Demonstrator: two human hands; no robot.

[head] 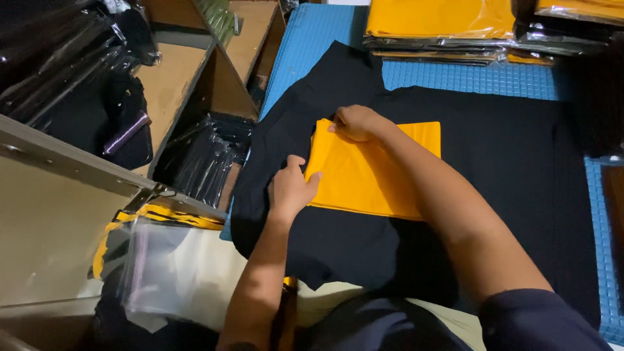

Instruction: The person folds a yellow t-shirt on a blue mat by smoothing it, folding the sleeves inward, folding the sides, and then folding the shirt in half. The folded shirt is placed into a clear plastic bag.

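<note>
yellow cloth (370,175), black shirt (507,156)

Folded yellow cloth (370,172) lies flat on spread black garment (507,169); edges squared.

Bagged yellow stacks (439,23) block the counter (312,45) at twelve o'clock; wooden shelves (195,71) wall off nine o'clock. Open black cloth (520,169) lies free toward three o'clock.
</note>
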